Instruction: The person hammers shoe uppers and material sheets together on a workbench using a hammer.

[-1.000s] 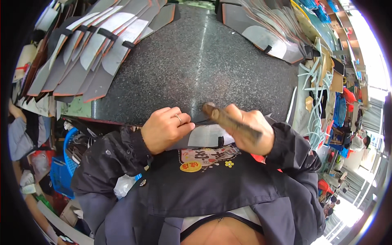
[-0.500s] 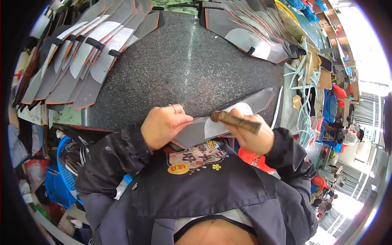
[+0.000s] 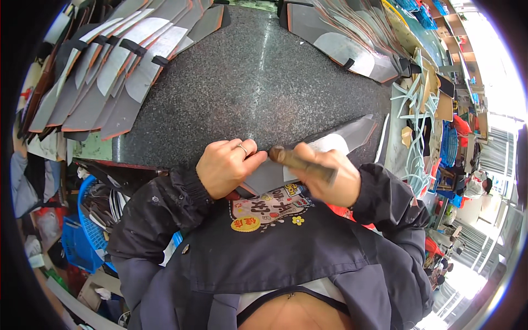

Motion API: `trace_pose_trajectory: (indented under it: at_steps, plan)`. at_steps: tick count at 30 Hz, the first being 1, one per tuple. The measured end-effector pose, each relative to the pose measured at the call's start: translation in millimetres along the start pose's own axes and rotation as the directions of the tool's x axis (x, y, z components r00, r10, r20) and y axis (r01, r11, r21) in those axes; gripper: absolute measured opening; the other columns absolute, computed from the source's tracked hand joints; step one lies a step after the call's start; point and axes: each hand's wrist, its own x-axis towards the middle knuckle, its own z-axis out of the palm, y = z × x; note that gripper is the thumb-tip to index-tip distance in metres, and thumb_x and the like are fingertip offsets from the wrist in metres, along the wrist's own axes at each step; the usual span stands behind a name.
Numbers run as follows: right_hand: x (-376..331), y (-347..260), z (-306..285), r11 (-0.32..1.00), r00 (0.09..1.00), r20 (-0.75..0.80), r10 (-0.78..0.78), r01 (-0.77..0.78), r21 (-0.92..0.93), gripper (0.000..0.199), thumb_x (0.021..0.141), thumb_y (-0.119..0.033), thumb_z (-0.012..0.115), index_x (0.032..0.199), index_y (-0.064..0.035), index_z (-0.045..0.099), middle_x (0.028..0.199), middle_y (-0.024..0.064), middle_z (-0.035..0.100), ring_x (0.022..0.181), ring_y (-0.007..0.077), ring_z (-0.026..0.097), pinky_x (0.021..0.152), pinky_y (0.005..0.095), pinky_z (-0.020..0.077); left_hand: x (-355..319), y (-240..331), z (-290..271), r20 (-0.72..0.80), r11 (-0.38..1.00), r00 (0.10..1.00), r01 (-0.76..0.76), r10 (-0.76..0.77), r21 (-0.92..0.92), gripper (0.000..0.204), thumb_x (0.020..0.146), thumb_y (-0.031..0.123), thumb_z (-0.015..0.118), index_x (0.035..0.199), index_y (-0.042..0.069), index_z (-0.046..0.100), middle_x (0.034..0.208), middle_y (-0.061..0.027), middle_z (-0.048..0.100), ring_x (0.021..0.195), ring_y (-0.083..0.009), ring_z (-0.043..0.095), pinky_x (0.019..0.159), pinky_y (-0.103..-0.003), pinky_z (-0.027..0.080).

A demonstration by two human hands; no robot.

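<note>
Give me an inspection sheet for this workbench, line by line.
Surface: dark speckled stone slab, middle bare.
Job's things: grey sheet piece with an orange edge held at the slab's near edge; brown stick tool lies across it.
Clutter: fanned stacks of grey pieces at left, more stacks at upper right.
Grippers: left hand grips the sheet piece; right hand grips the stick tool.
Cables: nothing seen.
Surroundings: blue basket below left; pale strips at right.

I hold a grey pointed sheet piece (image 3: pixel 330 151) at the near counter edge, tip pointing far right. A brown wooden-handled tool (image 3: pixel 302 163) lies across it.
</note>
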Motion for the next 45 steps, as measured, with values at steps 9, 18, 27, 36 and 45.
trace_pose_trajectory:
  at_steps: [9, 18, 27, 36, 45]
  plan:
    - [-2, 0, 12, 0.998, 0.998, 0.034, 0.06, -0.061, 0.012, 0.021, 0.085, -0.008, 0.061, 0.105, -0.0065, 0.055, 0.071, 0.0112, 0.054, 0.058, 0.0337, 0.058, 0.052, 0.0396, 0.0436, -17, 9, -11, -0.181, 0.959, 0.95, 0.226, -0.256, -0.172, 0.028, 0.064, 0.011, 0.08, 0.089, 0.005, 0.069, 0.084, -0.0038, 0.062, 0.074, -0.0224, 0.059, 0.063, -0.034, 0.049]
    - [15, 5, 9, 0.992, 0.992, -0.111, -0.062, 0.073, 0.106, 0.017, 0.089, -0.013, 0.061, 0.099, -0.0057, 0.05, 0.062, 0.0155, 0.054, 0.056, 0.0378, 0.058, 0.048, 0.0434, 0.0432, -27, 14, -3, -0.187, 0.993, 0.975, 0.115, -0.117, -0.023, 0.019, 0.074, 0.015, 0.072, 0.091, 0.007, 0.068, 0.086, -0.0014, 0.059, 0.078, -0.0186, 0.057, 0.066, -0.033, 0.046]
    - [19, -6, 13, 0.994, 0.995, -0.055, -0.083, 0.087, 0.07, 0.023, 0.087, -0.014, 0.063, 0.105, -0.0076, 0.051, 0.062, 0.0146, 0.054, 0.055, 0.0363, 0.058, 0.049, 0.0435, 0.0442, -20, 17, -8, -0.137, 0.987, 0.978, 0.153, -0.159, -0.05, 0.018, 0.071, 0.012, 0.075, 0.088, 0.008, 0.068, 0.084, -0.0016, 0.06, 0.074, -0.021, 0.058, 0.064, -0.034, 0.046]
    - [1, 40, -44, 0.902, 0.899, -0.336, 0.282, -0.128, 0.413, 0.022, 0.096, -0.02, 0.056, 0.098, 0.0015, 0.058, 0.068, 0.0127, 0.048, 0.061, 0.0224, 0.045, 0.059, 0.0354, 0.0403, 56, 61, 6, 0.176, 0.999, 0.984, -0.017, 0.025, -0.049, 0.061, 0.076, 0.027, 0.072, 0.127, 0.002, 0.048, 0.109, -0.0157, 0.055, 0.099, -0.0286, 0.056, 0.085, -0.037, 0.046]
    - [-72, 129, -110, 0.719, 0.62, -0.526, 0.583, -0.091, 0.689, 0.02, 0.096, -0.025, 0.055, 0.101, -0.0051, 0.055, 0.066, -0.0043, 0.045, 0.048, 0.0042, 0.04, 0.041, 0.0205, 0.0312, 81, -41, -155, -0.608, 0.827, 0.793, 0.322, 0.031, 0.461, 0.053, 0.078, -0.017, 0.042, 0.125, 0.003, 0.059, 0.119, -0.0143, 0.065, 0.105, -0.0297, 0.064, 0.089, -0.035, 0.052]
